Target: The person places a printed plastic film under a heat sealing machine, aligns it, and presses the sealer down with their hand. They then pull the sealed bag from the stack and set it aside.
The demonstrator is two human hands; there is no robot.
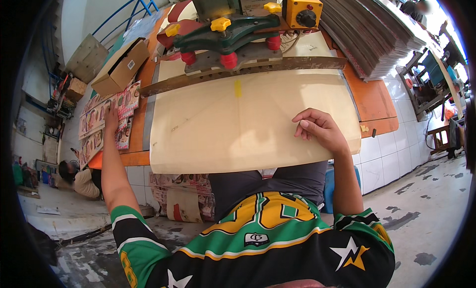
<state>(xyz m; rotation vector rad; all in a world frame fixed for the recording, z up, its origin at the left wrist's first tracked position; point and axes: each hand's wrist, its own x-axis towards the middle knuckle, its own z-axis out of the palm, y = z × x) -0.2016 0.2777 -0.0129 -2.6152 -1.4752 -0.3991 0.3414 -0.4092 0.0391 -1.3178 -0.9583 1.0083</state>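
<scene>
On the orange bench, a pale sheet (238,124) is lying flat, its far edge tucked under the machine (233,37), its near edge overhanging the bench front. Resting on the sheet's right side, the right hand (320,129) is curling loosely, fingers bent under and knuckles up, gripping nothing, with the forearm running straight back toward the body. Well apart from it, the left hand (111,120) is reaching far out to the left, arm nearly straight, fingers spread flat on a stack of printed cards (106,122) beside the sheet. One cardboard box (121,65) is sitting beyond the cards. Four yellow knobs and three red ones are showing on the machine, and one yellow switch box (302,9) is standing at its right.
</scene>
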